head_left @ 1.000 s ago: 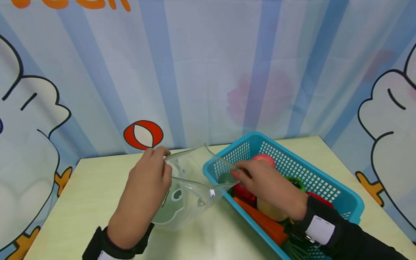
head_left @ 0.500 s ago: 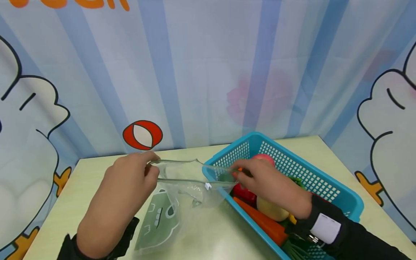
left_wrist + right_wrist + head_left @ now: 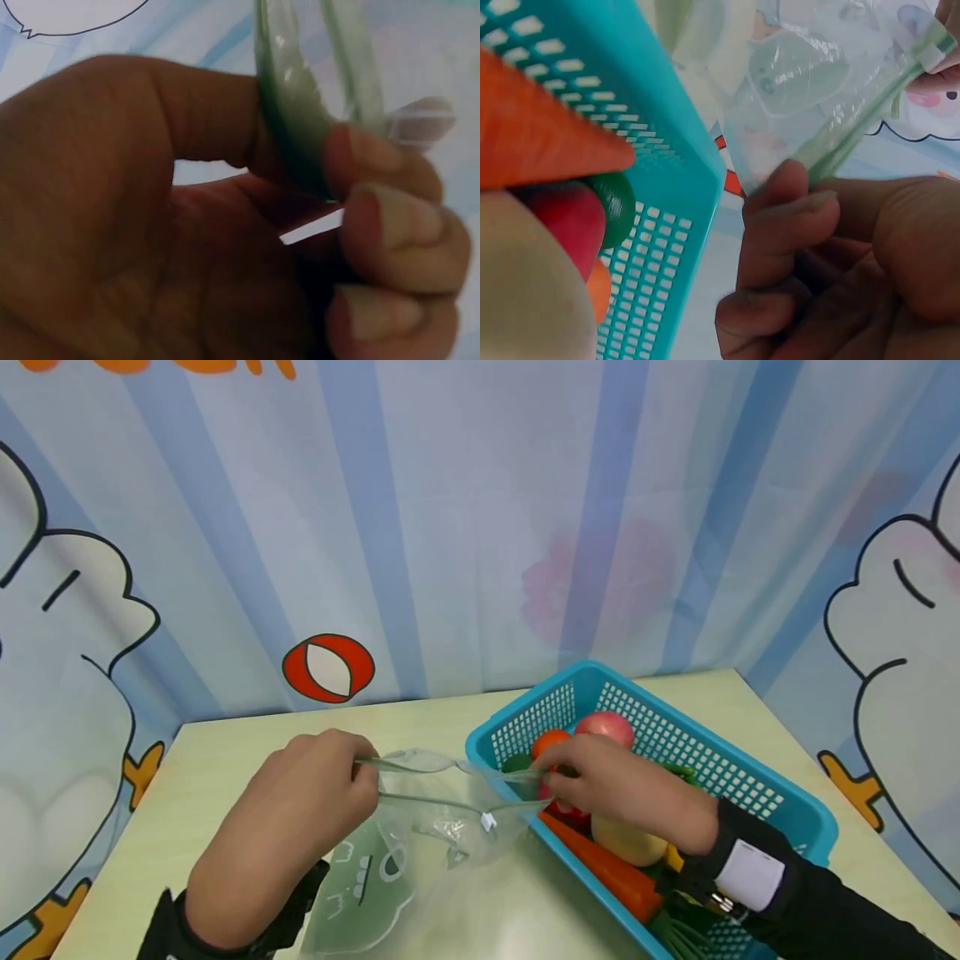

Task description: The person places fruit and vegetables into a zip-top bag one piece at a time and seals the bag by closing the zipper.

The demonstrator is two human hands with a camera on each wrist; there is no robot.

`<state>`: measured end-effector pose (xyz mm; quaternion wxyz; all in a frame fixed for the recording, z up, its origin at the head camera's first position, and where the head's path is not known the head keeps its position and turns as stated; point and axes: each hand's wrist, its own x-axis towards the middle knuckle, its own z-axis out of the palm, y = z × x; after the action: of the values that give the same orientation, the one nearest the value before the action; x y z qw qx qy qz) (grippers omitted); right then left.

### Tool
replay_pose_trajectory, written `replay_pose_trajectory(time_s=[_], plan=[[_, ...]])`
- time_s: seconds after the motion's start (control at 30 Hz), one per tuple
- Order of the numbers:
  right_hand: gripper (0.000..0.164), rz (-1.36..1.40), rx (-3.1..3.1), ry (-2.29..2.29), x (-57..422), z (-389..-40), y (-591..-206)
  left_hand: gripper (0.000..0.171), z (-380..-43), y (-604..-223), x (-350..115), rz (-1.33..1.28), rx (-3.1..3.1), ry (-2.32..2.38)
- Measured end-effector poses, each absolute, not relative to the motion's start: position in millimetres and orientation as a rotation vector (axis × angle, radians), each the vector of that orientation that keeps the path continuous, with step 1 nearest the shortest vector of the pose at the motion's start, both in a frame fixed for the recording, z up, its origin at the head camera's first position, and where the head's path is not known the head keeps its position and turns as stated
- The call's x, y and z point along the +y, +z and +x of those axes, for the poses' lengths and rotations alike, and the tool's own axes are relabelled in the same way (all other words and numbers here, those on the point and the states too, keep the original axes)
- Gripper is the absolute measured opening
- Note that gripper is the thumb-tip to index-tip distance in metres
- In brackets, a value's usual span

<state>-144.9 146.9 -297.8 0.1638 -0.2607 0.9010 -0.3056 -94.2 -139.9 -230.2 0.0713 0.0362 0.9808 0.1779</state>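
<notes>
A clear zip bag [image 3: 450, 827] with a pale green cartoon print hangs between my two hands above the table. Its mouth is pulled wide from side to side, with a narrow gap between the two green-edged rims, and a white slider [image 3: 488, 821] sits on the near rim. My left hand [image 3: 288, 831] pinches the left end of the mouth between thumb and fingers, seen close in the left wrist view. At the other end, my right hand [image 3: 615, 781] pinches the right corner, over the edge of the blue basket [image 3: 780, 810].
Inside the basket lie a carrot [image 3: 611, 872], a pink round fruit [image 3: 606, 727], an orange one [image 3: 551, 742], a pale yellowish one [image 3: 626, 842] and green stalks [image 3: 678, 935]. The table [image 3: 247, 777] ends at a printed curtain [image 3: 465, 568] behind.
My left hand has moved left and slightly down, drawing the bag's mouth from a wide opening into a narrower, stretched one. My right hand has stayed nearly in place.
</notes>
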Motion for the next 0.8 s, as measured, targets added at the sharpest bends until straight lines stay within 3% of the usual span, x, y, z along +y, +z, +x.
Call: replay_pose_trajectory(time_s=[0.23,0.8], plan=[[0.025,-0.872,2.537,-0.902,143,-142,-296,0.025,-88,-227,-142,0.067,2.971,0.444],[0.016,-0.749,2.583,-0.886,141,-148,-304,0.025,-108,-248,-140,0.126,2.976,0.514]])
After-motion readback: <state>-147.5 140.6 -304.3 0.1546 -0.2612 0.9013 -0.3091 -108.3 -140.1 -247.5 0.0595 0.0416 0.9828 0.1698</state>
